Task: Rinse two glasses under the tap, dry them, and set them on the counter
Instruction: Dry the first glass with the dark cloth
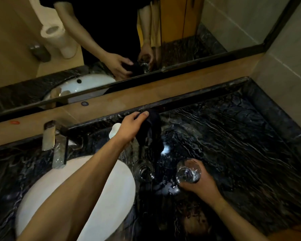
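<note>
Lifting a dark cloth (150,131) pinched in the left hand (131,126) while the right hand (197,181) grips one glass (188,172), the second glass (143,170) standing on the tabletop (233,145) beside the sink (118,186); drying probably works best with cloth pushed inside.

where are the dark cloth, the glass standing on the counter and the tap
dark cloth (150,132), head view, on its hanging folds below the left hand
glass standing on the counter (143,170), head view, inside its open rim
tap (55,141), head view, on the chrome body
</note>
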The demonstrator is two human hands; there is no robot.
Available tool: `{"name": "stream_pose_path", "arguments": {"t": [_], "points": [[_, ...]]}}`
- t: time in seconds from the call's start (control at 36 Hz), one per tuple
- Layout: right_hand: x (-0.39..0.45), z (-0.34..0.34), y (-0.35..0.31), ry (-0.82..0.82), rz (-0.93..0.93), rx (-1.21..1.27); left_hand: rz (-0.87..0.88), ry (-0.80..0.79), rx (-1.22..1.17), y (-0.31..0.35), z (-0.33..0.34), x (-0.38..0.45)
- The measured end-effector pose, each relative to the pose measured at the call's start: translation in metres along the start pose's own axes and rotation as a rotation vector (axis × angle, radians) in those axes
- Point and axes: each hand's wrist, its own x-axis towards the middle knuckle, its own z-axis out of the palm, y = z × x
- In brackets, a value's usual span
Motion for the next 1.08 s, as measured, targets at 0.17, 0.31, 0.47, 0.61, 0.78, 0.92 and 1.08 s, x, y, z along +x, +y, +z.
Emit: {"name": "stream_pose_path", "arguments": {"t": [0.17, 0.31, 0.47, 0.61, 0.78, 0.92, 1.08], "points": [[-0.005, -0.009, -0.020, 0.055, -0.048, 0.049, -0.165, -0.070, -0.774, 0.029, -0.016, -0.059], [-0.010, -0.014, -0.034, 0.050, -0.103, 0.065, -0.162, -0.273, -1.174, 0.024, -0.028, -0.108], [-0.020, -0.012, -0.047, 0.053, -0.183, 0.001, -0.128, -0.219, -1.126, -0.007, -0.018, -0.149], [-0.038, -0.009, -0.056, 0.048, -0.216, -0.096, 0.000, -0.033, -0.830, -0.022, -0.003, -0.179], [-0.065, -0.003, -0.069, 0.090, -0.302, -0.328, 0.085, 0.132, -0.353, -0.034, 0.010, -0.209], [-0.079, 0.005, -0.074, 0.088, -0.334, -0.429, 0.191, 0.179, -0.036, -0.048, 0.027, -0.223], [-0.090, 0.016, -0.083, 0.006, -0.398, -0.374, 0.350, 0.315, 0.088, -0.054, 0.054, -0.237]]}}
